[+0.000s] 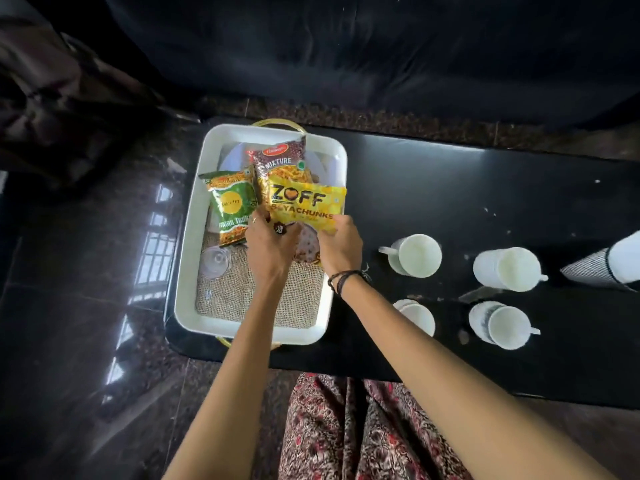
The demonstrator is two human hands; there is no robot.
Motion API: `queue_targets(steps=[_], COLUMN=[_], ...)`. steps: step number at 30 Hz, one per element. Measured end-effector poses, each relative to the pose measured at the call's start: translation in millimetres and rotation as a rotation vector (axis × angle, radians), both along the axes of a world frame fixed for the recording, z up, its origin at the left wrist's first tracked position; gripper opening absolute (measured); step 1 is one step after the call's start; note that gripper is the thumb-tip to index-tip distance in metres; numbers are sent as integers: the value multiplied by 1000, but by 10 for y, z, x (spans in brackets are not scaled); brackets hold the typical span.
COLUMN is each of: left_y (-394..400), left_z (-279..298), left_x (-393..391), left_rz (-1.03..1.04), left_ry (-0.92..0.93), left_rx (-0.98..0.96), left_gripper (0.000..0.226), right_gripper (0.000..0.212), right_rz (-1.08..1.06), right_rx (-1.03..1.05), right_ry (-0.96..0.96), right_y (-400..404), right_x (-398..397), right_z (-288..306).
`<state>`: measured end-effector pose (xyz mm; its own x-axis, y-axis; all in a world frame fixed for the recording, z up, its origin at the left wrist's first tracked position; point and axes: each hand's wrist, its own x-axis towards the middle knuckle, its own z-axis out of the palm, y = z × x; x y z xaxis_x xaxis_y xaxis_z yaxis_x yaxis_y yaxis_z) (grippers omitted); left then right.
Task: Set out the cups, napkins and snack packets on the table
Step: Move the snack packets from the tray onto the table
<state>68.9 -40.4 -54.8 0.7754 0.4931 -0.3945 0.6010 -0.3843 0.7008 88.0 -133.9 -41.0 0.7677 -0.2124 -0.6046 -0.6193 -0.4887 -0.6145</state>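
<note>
Over the white tray point(194, 237), both my hands hold snack packets. My right hand point(339, 245) grips the lower right edge of a yellow soya chunks packet point(304, 202). My left hand point(268, 247) grips the packets' lower ends, where the green packet point(230, 206) and the yellow one meet. A red mixture packet point(280, 161) stands behind them. Several white cups stand on the black table point(450, 188) to the right; one cup point(417, 254) is nearest the tray, another cup point(505, 268) further right.
A clear glass point(214, 261) lies on the burlap mat point(228, 299) inside the tray. Two more cups point(417, 317) point(502, 325) sit near the table's front edge. A checked napkin with a white item point(602, 268) is at the far right. A dark sofa stands behind the table.
</note>
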Motion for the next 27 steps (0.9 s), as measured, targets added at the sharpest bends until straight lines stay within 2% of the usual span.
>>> queue_targets(steps=[5,7,9,12,16,20,24,27], left_y=[99,116,118,72,-48,-255,-640,-905], left_z=[-198,-255,-179,56,413,709,820,624], left_x=[97,141,175,224,225,394,751,1010], left_rz=[-3,-11,-51,-67,-80,-94,-124,-170], left_ry=[53,111,173,134,-7,-104,-50,25], left_rx=[-29,-64,-71,-111,-137,-201,-416,-566], left_gripper=[92,94,76,54,49,56,36,32], right_gripper=[42,43,44,46,41,46,73,58], right_rz=[51,72,73,73,42,3,-143,-181], right_rx=[33,74,134,248,355,302,398,420], right_ry=[19,44,62,106,1,-198,-78,-25], right_y=[12,0,-45,-182,-415,-736,-1194,-1531], right_x=[5,21,35,45,88,237,534,779], right_z=[-18,-32,-20,52,249,444,591,519])
